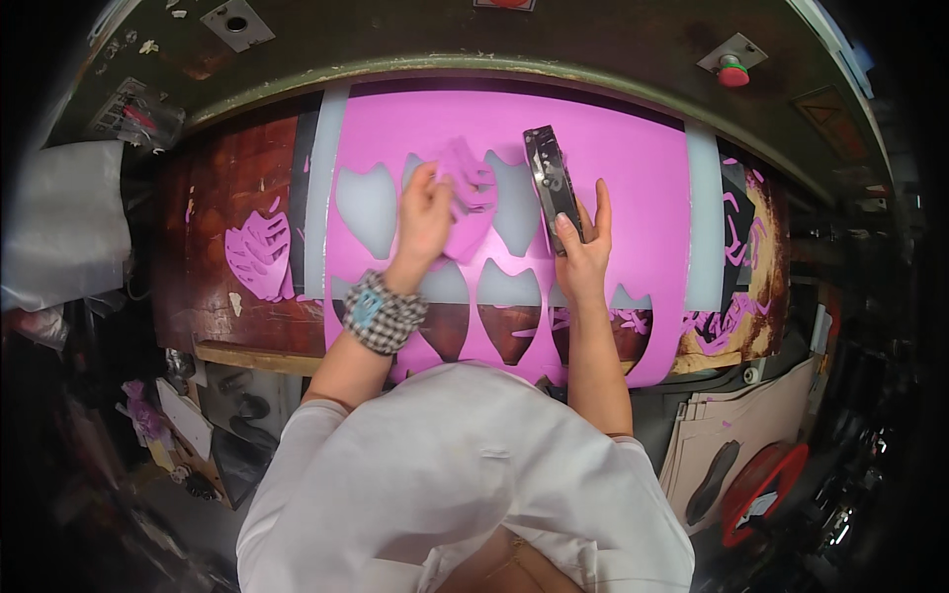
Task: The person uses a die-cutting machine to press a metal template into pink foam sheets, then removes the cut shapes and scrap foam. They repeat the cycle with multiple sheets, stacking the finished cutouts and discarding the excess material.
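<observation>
Beneath the left fingers and right fingers spreads a pink sheet, probably soft. The right fingers clamp a black tool extending beyond them, likely rigid, best gripped by its sides. The left pinch a blurred pink piece, seemingly light.

A dim workshop corner, with an old green machine across my far side.
From where I operate, I see the scuffed green machine frame bowed by the lens, with a red push button at right and a dark knob at left; the reddish-brown worktop is stained and worn, its front edged by a pale wooden strip, while translucent sheeting hangs at my left, beige sheets lean below right near a round red rim, and the outer edges fall into shadow.
</observation>
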The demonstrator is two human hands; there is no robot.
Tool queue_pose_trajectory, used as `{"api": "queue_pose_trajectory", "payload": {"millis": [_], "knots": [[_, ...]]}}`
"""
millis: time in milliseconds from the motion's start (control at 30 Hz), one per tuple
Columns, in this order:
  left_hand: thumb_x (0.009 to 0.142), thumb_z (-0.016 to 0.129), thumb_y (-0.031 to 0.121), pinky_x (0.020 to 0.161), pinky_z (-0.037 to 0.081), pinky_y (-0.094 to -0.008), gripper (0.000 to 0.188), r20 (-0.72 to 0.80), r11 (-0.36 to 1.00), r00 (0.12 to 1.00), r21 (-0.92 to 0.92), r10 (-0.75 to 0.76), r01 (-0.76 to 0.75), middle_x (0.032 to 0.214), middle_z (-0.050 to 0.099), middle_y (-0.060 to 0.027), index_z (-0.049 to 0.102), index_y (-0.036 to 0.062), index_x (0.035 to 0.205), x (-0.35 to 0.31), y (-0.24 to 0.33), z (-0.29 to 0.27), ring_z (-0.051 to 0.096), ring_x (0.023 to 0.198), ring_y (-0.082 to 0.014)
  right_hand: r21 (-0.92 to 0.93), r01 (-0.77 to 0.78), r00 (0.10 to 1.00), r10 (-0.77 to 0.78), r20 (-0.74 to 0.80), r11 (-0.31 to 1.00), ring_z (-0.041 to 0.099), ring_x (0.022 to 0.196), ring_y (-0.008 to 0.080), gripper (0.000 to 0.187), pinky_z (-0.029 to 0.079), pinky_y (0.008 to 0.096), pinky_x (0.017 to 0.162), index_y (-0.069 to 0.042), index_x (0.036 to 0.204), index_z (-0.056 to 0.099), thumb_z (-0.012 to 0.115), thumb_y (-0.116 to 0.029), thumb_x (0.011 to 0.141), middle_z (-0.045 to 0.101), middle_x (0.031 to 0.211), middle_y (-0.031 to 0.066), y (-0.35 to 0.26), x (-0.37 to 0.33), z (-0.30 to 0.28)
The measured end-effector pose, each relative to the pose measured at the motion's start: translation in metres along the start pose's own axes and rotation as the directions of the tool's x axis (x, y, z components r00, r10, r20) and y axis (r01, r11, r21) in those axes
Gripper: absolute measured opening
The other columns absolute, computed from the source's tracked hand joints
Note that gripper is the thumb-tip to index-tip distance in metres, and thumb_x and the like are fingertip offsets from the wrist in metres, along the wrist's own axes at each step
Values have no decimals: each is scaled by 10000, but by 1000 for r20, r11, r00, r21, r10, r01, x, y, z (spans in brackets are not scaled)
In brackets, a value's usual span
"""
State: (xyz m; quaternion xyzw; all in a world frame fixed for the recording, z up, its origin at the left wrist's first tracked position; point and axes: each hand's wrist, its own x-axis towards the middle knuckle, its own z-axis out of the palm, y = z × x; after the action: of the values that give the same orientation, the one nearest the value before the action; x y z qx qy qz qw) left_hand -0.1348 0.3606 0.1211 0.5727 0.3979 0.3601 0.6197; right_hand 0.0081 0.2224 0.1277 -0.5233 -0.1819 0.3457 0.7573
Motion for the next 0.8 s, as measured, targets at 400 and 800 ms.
{"api": "queue_pose_trajectory", "payload": {"millis": [400, 800], "knots": [[970, 488, 189, 570, 459, -317, 248, 77, 919, 942, 210, 326, -335, 745, 619, -96, 469, 9, 1139, 5, -10, 77, 590, 639, -164, 161, 79, 996, -86, 39, 984, 537, 1089, 212, 821, 448, 302, 908, -62, 1490, 78, 608, 10, 867, 496, 1236, 199, 2, 4, 1], [942, 508, 119, 489, 403, -240, 198, 6, 979, 989, 139, 146, -146, 695, 574, -25, 547, 11, 1104, 12, -28, -25, 523, 570, -66, -752, 313, 866, -500, -26, 580, 274, 1357, 337, 976, 233, 385, 1106, 7, 1477, 34, 700, 3, 763, 249, 1454, 258, -79, -23, -51]]}}
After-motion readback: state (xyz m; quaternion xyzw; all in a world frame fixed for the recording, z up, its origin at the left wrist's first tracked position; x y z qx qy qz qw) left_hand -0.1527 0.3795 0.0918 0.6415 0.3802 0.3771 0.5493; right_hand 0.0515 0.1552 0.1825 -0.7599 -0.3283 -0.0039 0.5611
